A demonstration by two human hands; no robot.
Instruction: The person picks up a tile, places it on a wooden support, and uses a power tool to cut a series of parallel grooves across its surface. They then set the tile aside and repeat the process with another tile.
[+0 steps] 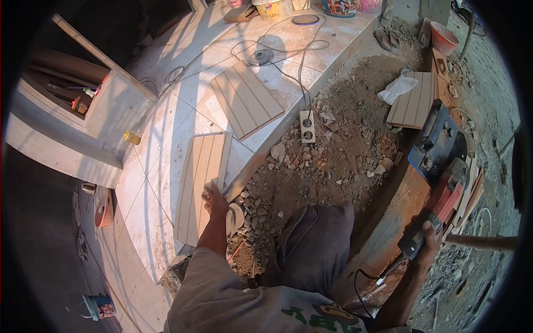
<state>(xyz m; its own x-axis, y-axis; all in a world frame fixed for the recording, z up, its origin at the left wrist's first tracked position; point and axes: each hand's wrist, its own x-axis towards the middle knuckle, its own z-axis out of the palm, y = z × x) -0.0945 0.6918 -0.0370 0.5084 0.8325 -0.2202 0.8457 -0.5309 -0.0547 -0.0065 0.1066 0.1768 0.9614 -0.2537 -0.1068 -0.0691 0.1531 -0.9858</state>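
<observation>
My left hand (214, 198) is on a long beige tile (201, 166) with dark stripes, near its right edge. Its fingers are bent against the tile, and part of the grip is hidden. The tile lies on the pale tiled floor at the step's edge. Another striped tile (247, 99) lies at an angle just beyond it. Off to the right, my right hand (430, 238) is wrapped round the black rear handle of a red and black handheld circular saw (447, 197). The saw's blue-edged base plate (427, 147) faces up and left; its blade cannot be made out.
A white socket block (307, 126) on a cable hangs over the step's edge. Rubble (294, 158) and soil lie below. More striped tiles (413, 102) with a plastic bag (397, 89) are at right. Buckets (272, 9) stand at the back; sandals (387, 39) lie on the ground.
</observation>
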